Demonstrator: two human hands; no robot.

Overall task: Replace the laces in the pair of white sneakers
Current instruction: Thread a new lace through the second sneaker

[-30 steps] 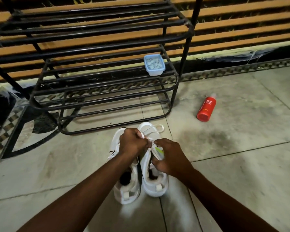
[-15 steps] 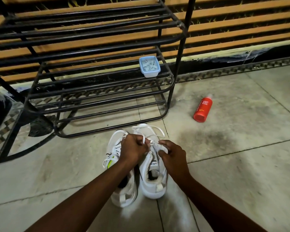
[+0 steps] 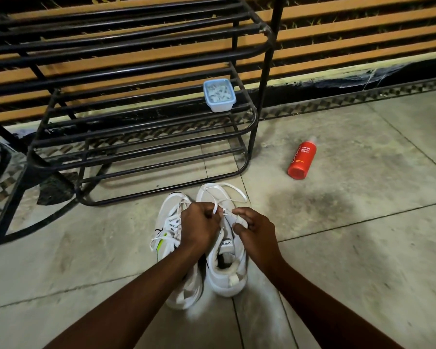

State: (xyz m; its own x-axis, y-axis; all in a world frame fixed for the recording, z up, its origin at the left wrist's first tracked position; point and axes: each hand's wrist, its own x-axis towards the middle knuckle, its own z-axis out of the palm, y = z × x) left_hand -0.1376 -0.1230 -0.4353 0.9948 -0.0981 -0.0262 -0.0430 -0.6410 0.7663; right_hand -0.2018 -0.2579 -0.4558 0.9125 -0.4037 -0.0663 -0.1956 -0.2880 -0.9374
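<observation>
Lace (image 3: 238, 192) loosened; left hand (image 3: 198, 226), right hand (image 3: 256, 231) pinch it.

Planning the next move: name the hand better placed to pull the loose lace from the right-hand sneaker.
Probably left: the left hand grips the lace, whose loop lies over the toe; the right hand pinches at the eyelets of the sneaker, likely steadying it.

Head-worn view, forward-down, near the hands (image 3: 227, 230)
</observation>
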